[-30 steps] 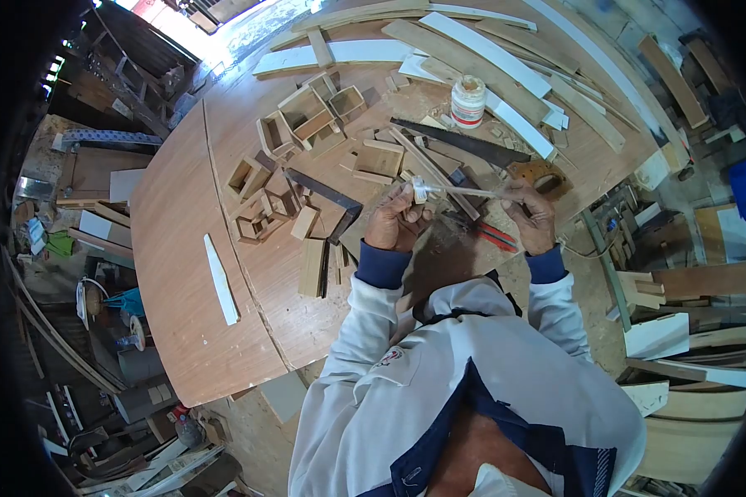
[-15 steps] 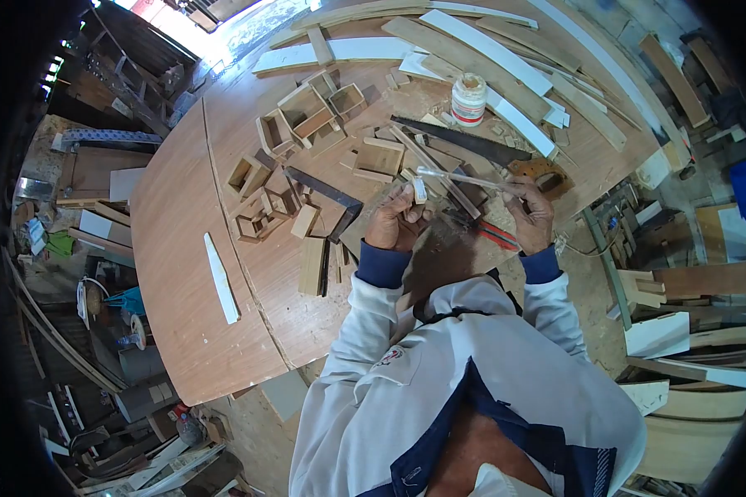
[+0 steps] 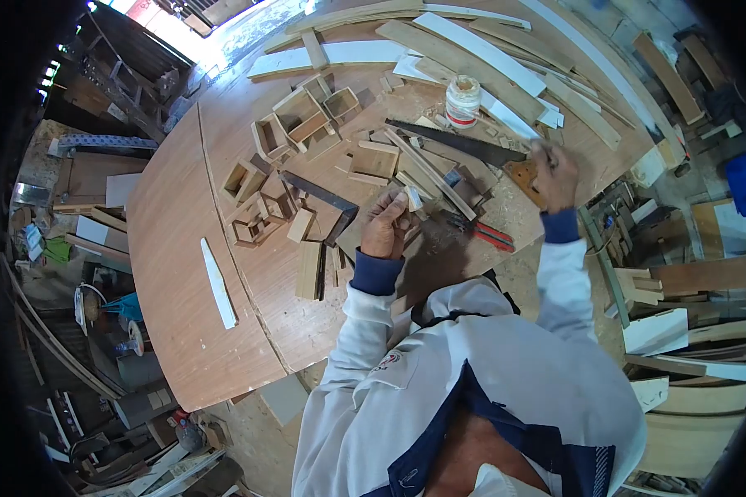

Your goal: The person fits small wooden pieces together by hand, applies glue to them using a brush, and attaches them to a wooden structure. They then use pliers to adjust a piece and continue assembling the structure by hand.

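My left hand [image 3: 385, 222] is closed around a small wood block [image 3: 414, 199] with a white face, held low over the table. My right hand [image 3: 559, 176] is above the wooden handle of a handsaw [image 3: 522, 172], slightly blurred with its fingers curled; what they hold is hidden. The saw's dark blade [image 3: 456, 142] points to the left. An open white jar [image 3: 463, 101] with a red-banded label stands behind the saw. Between my hands lie wooden strips [image 3: 431, 176] and a red-handled tool [image 3: 494, 237]. A dark metal square [image 3: 323, 199] rests left of my left hand.
Small wooden box frames [image 3: 305, 120] and an open wooden tray [image 3: 374, 161] sit on the round table [image 3: 170, 331]. Long boards [image 3: 472, 70] pile along its far edge. A white tapered strip [image 3: 218, 283] lies at left. Timber offcuts [image 3: 692, 406] are stacked at right.
My right hand has moved right and up, from beside the block to above the saw handle. The thin white-tipped stick it held is no longer visible. My left hand keeps the block.
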Motion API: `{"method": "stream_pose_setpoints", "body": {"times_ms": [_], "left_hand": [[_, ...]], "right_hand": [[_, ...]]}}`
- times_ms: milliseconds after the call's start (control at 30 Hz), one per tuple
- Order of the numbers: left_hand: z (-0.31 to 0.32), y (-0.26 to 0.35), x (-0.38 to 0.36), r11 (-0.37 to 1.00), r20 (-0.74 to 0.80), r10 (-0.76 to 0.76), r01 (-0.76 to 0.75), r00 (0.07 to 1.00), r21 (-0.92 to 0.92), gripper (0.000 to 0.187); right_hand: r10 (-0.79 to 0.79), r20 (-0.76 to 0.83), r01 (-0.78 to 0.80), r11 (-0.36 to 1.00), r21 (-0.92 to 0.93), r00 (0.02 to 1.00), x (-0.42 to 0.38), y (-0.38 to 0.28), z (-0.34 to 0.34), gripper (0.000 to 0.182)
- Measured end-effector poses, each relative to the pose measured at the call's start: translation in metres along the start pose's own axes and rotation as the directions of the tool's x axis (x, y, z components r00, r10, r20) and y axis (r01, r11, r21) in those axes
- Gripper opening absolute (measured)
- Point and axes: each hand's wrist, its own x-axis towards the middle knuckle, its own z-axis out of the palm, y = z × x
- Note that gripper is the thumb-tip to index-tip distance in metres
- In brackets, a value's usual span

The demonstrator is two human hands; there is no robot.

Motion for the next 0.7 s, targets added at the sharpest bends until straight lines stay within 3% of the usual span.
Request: {"method": "stream_pose_setpoints", "body": {"times_ms": [133, 267, 333, 367, 400, 467, 500, 567, 633, 700], "left_hand": [[-0.002, -0.002, -0.005, 0.997, 0.026, 0.066, -0.066, 0.998, 0.034, 0.014], [-0.005, -0.002, -0.012, 0.956, -0.050, 0.160, -0.142, 0.986, 0.257, 0.016], [-0.004, 0.000, -0.018, 0.922, -0.056, 0.184, -0.152, 0.981, 0.357, 0.017], [-0.002, 0.002, -0.022, 0.905, -0.069, 0.190, -0.147, 0.979, 0.398, 0.017], [0.000, 0.003, -0.024, 0.887, -0.083, 0.196, -0.140, 0.977, 0.439, 0.016], [0.001, 0.003, -0.025, 0.860, -0.040, 0.245, -0.199, 0.969, 0.470, 0.016], [0.001, 0.002, -0.025, 0.828, 0.012, 0.289, -0.256, 0.957, 0.499, 0.016], [0.003, -0.004, -0.026, 0.804, 0.019, 0.321, -0.283, 0.947, 0.523, 0.017], [0.004, -0.004, -0.029, 0.777, 0.027, 0.354, -0.310, 0.935, 0.547, 0.019], [0.005, 0.000, -0.034, 0.584, 0.052, 0.365, -0.272, 0.930, 0.765, 0.026]], "right_hand": [[-0.285, -0.008, 0.272, 0.925, -0.266, 0.959, 0.069, -0.014, 0.005, 0.015], [-0.455, 0.057, 0.439, 0.805, -0.399, 0.888, 0.124, -0.019, 0.022, 0.014], [-0.618, 0.219, 0.633, 0.600, -0.490, 0.755, 0.140, -0.024, 0.031, 0.012], [-0.447, 0.243, 0.508, 0.728, -0.461, 0.861, 0.147, -0.027, 0.039, 0.012], [-0.448, 0.247, 0.511, 0.727, -0.458, 0.859, 0.152, -0.032, 0.044, 0.012], [-0.480, 0.393, 0.621, 0.604, -0.499, 0.784, 0.161, -0.041, 0.055, 0.015], [-0.479, 0.396, 0.622, 0.605, -0.498, 0.783, 0.167, -0.040, 0.063, 0.015], [-0.372, 0.580, 0.687, 0.449, -0.571, 0.725, 0.178, -0.039, 0.078, 0.014], [-0.314, 0.596, 0.670, 0.433, -0.603, 0.740, 0.178, -0.043, 0.093, 0.013], [-0.255, 0.609, 0.654, 0.415, -0.632, 0.751, 0.176, -0.042, 0.104, 0.013]]}}
